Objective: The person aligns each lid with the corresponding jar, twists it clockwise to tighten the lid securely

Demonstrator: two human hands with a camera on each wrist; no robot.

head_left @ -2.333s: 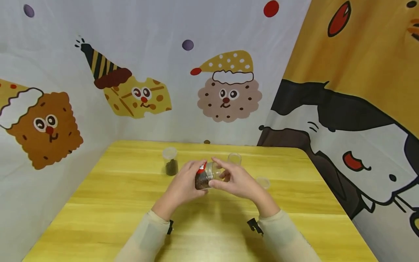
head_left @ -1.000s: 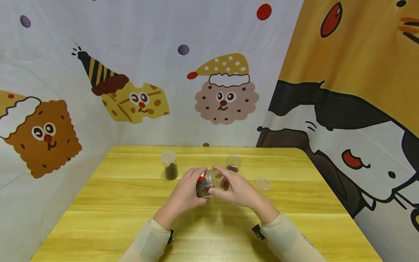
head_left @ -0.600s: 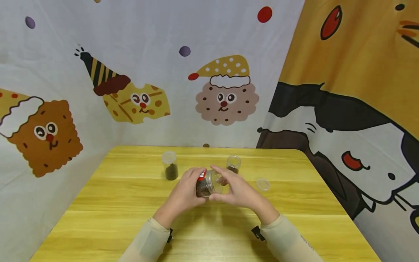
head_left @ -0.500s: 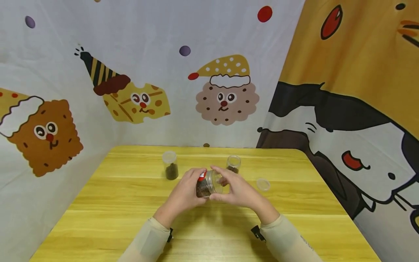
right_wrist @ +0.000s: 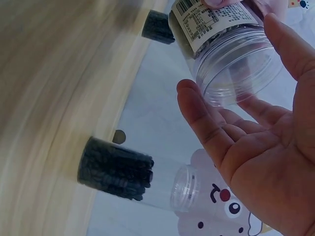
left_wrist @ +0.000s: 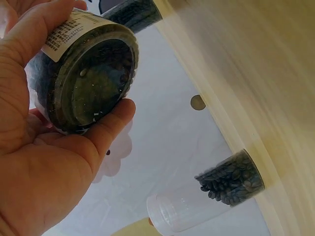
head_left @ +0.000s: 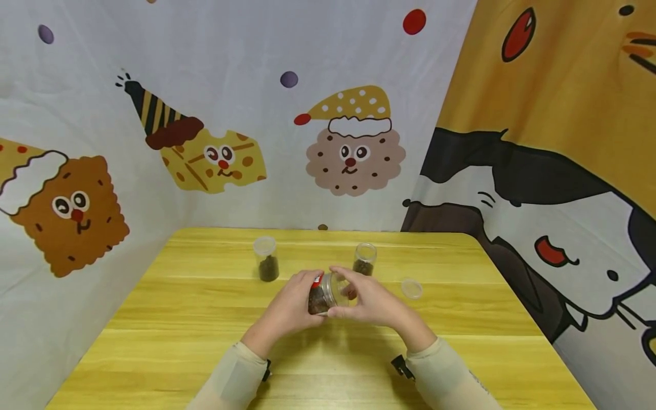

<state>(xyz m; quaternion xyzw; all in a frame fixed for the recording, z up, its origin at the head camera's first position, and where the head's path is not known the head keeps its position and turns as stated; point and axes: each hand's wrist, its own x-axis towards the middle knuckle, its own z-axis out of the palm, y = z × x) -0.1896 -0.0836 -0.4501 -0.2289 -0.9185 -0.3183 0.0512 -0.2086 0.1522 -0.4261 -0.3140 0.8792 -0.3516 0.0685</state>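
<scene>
In the head view, a clear jar (head_left: 319,299) with a red label patch and dark contents lies tilted on its side between both hands, above the table. My left hand (head_left: 287,307) grips its body from the left; the left wrist view shows the jar's round base (left_wrist: 101,81) facing the camera. My right hand (head_left: 376,299) curls thumb and fingers around the clear threaded end (right_wrist: 241,69), which points right. Whether a clear lid sits over that end, I cannot tell. A printed white label (right_wrist: 211,22) shows on the jar in the right wrist view.
A tall clear jar (head_left: 266,262) part-filled with dark beans stands at the back left of the wooden table (head_left: 205,307). Behind my right hand stands another clear jar (head_left: 365,259) of dark beans. A clear round lid (head_left: 411,288) lies to the right.
Over the last half second both hands and the held jar have lowered slightly toward me, uncovering more of the back-right jar. The grips look alike, and the standing jars and loose lid stay put.
</scene>
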